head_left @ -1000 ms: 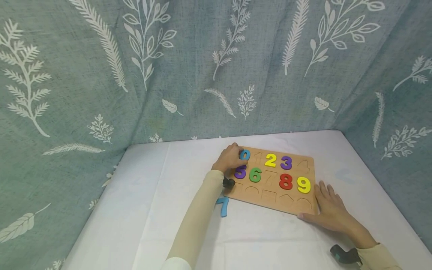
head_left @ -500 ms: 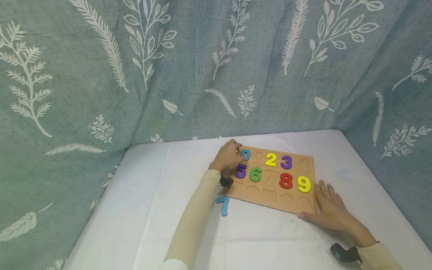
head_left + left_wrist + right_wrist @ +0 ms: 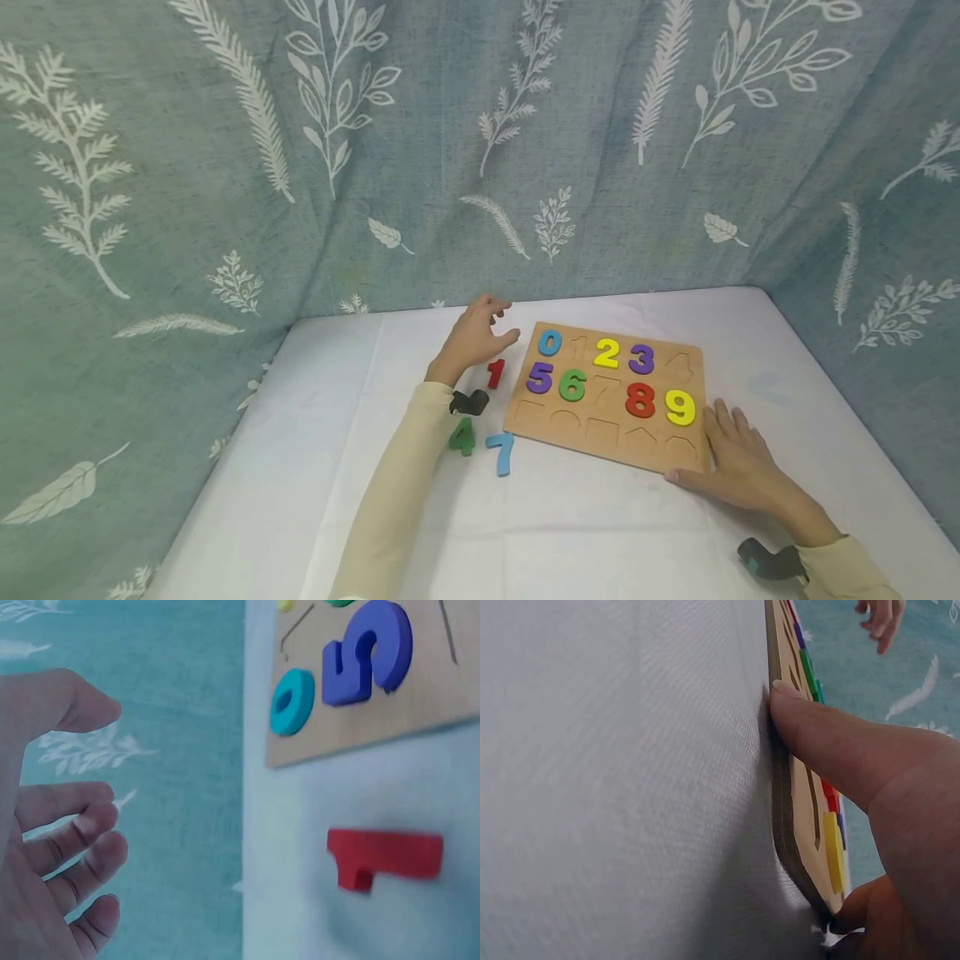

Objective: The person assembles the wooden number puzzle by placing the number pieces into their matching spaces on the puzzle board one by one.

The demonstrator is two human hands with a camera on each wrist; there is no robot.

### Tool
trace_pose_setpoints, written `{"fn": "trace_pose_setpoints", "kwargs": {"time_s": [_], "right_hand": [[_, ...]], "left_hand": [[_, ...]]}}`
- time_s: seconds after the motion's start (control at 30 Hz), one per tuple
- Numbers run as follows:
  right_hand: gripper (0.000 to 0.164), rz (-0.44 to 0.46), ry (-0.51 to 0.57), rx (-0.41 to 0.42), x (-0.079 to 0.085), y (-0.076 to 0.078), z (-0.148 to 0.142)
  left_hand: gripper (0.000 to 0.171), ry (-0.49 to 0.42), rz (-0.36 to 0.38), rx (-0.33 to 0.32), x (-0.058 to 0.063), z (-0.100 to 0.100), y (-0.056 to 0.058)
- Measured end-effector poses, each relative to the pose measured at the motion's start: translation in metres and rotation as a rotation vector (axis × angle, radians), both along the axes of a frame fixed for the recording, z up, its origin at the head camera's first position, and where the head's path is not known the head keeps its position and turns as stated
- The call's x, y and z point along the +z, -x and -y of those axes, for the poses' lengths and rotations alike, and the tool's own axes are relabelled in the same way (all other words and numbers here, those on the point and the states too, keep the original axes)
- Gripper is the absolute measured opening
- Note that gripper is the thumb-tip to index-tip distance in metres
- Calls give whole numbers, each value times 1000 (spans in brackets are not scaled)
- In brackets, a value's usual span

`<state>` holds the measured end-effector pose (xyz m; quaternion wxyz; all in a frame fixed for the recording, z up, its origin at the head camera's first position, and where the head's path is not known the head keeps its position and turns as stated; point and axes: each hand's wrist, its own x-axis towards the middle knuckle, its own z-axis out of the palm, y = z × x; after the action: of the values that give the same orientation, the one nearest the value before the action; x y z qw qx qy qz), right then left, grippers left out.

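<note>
In the head view, my left hand [image 3: 468, 337] hovers over the cloth left of a wooden number puzzle board [image 3: 540, 419], fingers loosely bent and holding nothing. Just below it lies a red number 1 [image 3: 495, 374], also seen in the left wrist view. The blue 0 [image 3: 542, 343] and purple 5 [image 3: 540, 379] sit in the board's left column. My right hand [image 3: 738, 467] rests at the board's lower right corner. Its thumb [image 3: 817, 724] touches the front edge, and its fingers lie along the right side.
A green 4 [image 3: 462, 437] and a blue 7 [image 3: 505, 454] lie on the white cloth near the board's lower left corner. Several other numbers, such as the red 8 [image 3: 641, 401] and yellow 9 [image 3: 681, 408], sit in the board. Patterned curtains [image 3: 435, 150] surround the table.
My left hand has let go of the blue 0 and moved left off the board, uncovering the red 1 and green 4. My right hand has stayed at the board's corner.
</note>
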<state>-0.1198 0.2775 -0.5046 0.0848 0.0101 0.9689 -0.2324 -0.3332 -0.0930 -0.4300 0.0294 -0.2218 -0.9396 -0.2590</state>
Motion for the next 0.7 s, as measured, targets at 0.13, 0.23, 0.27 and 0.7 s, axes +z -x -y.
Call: {"fn": "trace_pose_setpoints", "kwargs": {"time_s": [0.13,0.23,0.27,0.7], "right_hand": [[133,7,2,-7,-1,0,0],[134,17,3,-13,-1,0,0],[134,19,4,-15,-2,0,0],[132,0,-11,1,-1,0,1]], "left_hand": [[59,2,3,15,3,16,-8],[59,10,-7,26,2,28,-13],[59,13,-11,28,1,32,-15],[65,42,98,52,-17,58,-32]]}}
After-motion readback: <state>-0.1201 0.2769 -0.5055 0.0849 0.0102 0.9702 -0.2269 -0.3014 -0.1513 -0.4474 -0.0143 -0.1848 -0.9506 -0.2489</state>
